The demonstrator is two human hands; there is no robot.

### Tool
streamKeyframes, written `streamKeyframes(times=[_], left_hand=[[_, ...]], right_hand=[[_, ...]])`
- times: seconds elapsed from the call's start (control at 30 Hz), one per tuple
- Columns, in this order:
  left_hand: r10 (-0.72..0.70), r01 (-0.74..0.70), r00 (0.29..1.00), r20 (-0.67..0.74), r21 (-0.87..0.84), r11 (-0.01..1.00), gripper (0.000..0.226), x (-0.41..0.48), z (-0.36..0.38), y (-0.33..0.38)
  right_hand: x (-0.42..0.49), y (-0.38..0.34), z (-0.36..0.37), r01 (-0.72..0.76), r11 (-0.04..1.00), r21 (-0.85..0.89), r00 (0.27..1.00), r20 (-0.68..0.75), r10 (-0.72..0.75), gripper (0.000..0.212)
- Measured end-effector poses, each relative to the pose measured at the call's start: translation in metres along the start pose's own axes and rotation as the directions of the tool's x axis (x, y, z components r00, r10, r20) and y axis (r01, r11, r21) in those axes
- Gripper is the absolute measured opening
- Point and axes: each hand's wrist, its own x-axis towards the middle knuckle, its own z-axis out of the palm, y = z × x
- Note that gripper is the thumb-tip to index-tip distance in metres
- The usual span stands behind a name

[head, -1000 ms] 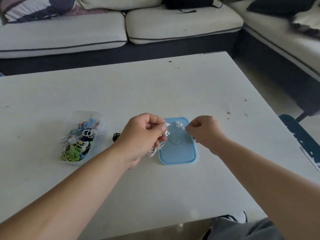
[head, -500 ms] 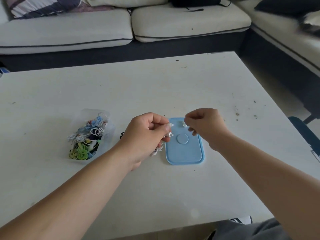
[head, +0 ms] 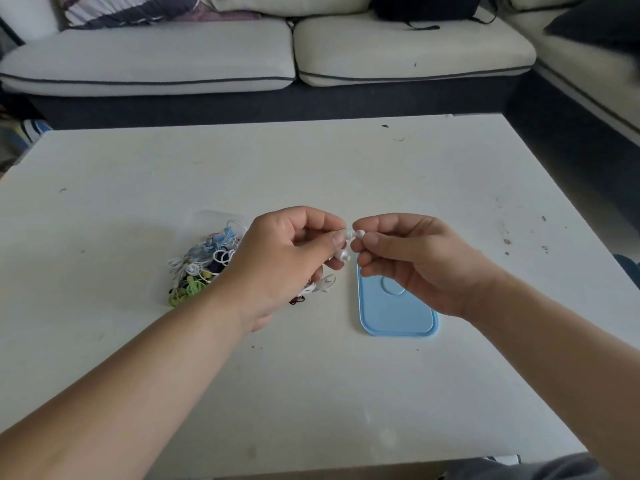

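Observation:
My left hand [head: 287,258] pinches white wired earbuds [head: 343,254] above the table, and their thin cord [head: 320,285] dangles below the palm. My right hand [head: 412,261] pinches a small white ear tip [head: 359,234] right against the upper earbud. Both hands hover over the near end of a light blue lid [head: 398,313] that lies flat on the white table [head: 311,168]. Left of my left hand stands a clear plastic box [head: 204,261] full of tangled coloured cords and earphones.
A small dark item [head: 297,300] lies on the table under my left wrist. A grey sofa [head: 242,53] runs along the far side and round to the right. The table's near edge is at the bottom, by my knees.
My right hand has moved left and closed the gap, bringing the ear tip up against the earbud held in my left hand. The view has shifted slightly.

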Motion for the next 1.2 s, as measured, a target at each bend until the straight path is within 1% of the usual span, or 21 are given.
streamKeyframes(times=[0.17, 0.33, 0.57, 0.73, 0.97, 1.2], left_hand=[[0.003, -0.002, 1.000, 0.016, -0.028, 1.000, 0.005, 0.000, -0.008, -0.001], [0.007, -0.007, 1.000, 0.000, -0.042, 0.999, 0.006, 0.000, -0.012, -0.004], [-0.006, 0.009, 0.999, 0.040, -0.062, 0.998, 0.005, -0.002, -0.012, -0.001], [-0.007, 0.014, 0.998, 0.069, -0.096, 0.995, 0.005, -0.002, -0.010, -0.001], [-0.003, 0.012, 0.997, 0.081, -0.113, 0.994, 0.003, -0.003, -0.005, -0.003], [-0.039, 0.055, 0.995, 0.095, -0.170, 0.984, 0.004, -0.003, -0.001, -0.002]], right_hand=[[0.006, 0.003, 0.005, -0.005, 1.000, -0.017, 0.999, 0.036, 0.006, 0.021], [0.009, 0.004, 0.007, -0.010, 1.000, 0.003, 0.998, 0.067, 0.010, 0.022], [0.009, 0.005, 0.008, -0.015, 0.999, 0.034, 0.993, 0.114, 0.011, 0.016], [0.007, 0.005, 0.006, -0.031, 0.998, 0.057, 0.992, 0.127, 0.024, 0.017], [0.005, 0.007, 0.002, -0.045, 0.998, 0.045, 0.990, 0.139, 0.038, 0.015], [0.006, 0.010, -0.001, -0.036, 0.998, 0.057, 0.987, 0.156, 0.027, 0.015]])
